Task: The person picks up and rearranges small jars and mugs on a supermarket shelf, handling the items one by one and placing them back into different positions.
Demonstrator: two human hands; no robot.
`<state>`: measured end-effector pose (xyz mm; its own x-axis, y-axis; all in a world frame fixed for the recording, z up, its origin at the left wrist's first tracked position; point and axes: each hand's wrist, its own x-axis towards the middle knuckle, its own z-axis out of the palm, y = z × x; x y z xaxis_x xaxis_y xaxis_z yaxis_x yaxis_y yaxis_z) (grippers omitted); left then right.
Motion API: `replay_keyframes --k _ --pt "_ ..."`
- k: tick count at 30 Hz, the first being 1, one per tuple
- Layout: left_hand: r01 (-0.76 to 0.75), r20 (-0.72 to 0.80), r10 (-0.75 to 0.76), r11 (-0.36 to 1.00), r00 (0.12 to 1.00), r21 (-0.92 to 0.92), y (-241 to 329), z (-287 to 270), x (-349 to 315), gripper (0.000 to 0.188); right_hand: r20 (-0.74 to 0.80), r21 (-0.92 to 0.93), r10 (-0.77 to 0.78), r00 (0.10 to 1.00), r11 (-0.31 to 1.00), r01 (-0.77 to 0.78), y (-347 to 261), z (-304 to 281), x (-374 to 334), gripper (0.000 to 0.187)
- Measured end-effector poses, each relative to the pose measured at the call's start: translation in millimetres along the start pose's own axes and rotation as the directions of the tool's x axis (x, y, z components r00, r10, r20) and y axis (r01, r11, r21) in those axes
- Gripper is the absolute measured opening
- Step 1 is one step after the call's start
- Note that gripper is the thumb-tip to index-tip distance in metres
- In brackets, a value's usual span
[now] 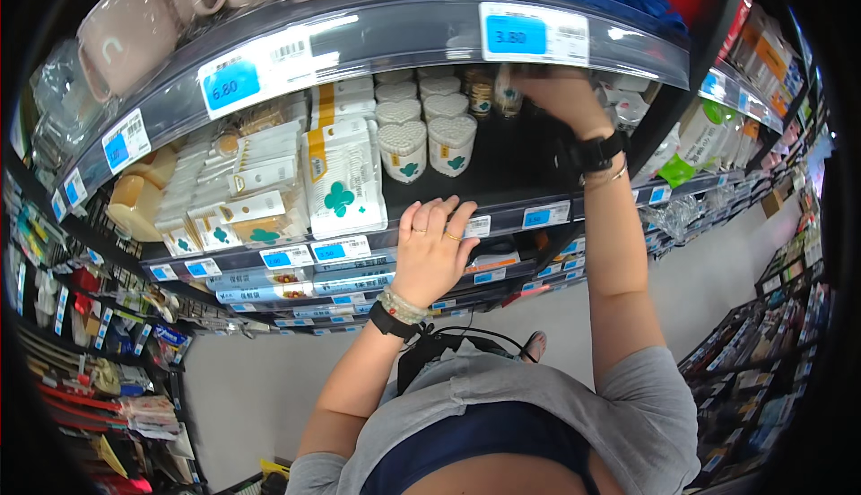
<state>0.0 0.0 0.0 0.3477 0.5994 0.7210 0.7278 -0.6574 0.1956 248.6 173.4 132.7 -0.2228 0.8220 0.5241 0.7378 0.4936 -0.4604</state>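
My left hand [430, 248] lies over the front lip of the shelf [520, 181], fingers spread and holding nothing. Deep under the upper shelf is my right hand [560, 96], beside a small clear cylindrical container [508, 100]. The fingers there are dim and partly covered by the shelf edge, so their grip cannot be made out. A similar small container [481, 99] stands just left of it. Rows of white heart-shaped tubs [451, 147] with green leaf marks stand farther left. Next to them are upright white flat packs [345, 172].
An upper shelf edge [395, 51] with price labels overhangs my right hand. Pink mugs [130, 33] stand above on the left. A dark upright post [668, 123] rises right of my right wrist. Blue long boxes [269, 284] lie on the shelf below; grey floor [242, 378] runs beneath.
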Motion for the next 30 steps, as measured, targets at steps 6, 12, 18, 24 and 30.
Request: replay_keyframes --k 6,12,18,24,30 --pt "0.012 0.028 -0.012 1.000 1.000 0.009 -1.1 1.3 0.1 0.052 0.044 0.317 -0.055 0.998 0.948 0.038 -7.7 17.7 -38.8 0.046" --pt "0.007 0.029 -0.008 1.000 1.000 0.025 0.5 -0.5 1.1 0.053 0.216 0.397 -0.080 0.973 0.918 -0.013 -3.0 26.2 -32.0 0.045" --pt "-0.005 0.016 0.004 0.999 1.000 0.035 2.1 -1.4 2.1 0.053 0.196 0.329 -0.107 0.975 0.944 0.038 -0.1 29.7 -30.5 0.041" --pt "-0.014 0.012 0.013 0.999 1.000 0.043 1.3 -2.2 2.3 0.053 0.155 0.200 -0.223 0.962 0.961 0.191 2.3 28.2 -27.6 0.038" --pt "-0.020 0.002 0.020 0.998 1.000 0.052 0.0 -0.9 1.5 0.055 0.133 0.107 -0.066 0.989 0.993 0.052 -12.6 24.4 -24.2 0.039"
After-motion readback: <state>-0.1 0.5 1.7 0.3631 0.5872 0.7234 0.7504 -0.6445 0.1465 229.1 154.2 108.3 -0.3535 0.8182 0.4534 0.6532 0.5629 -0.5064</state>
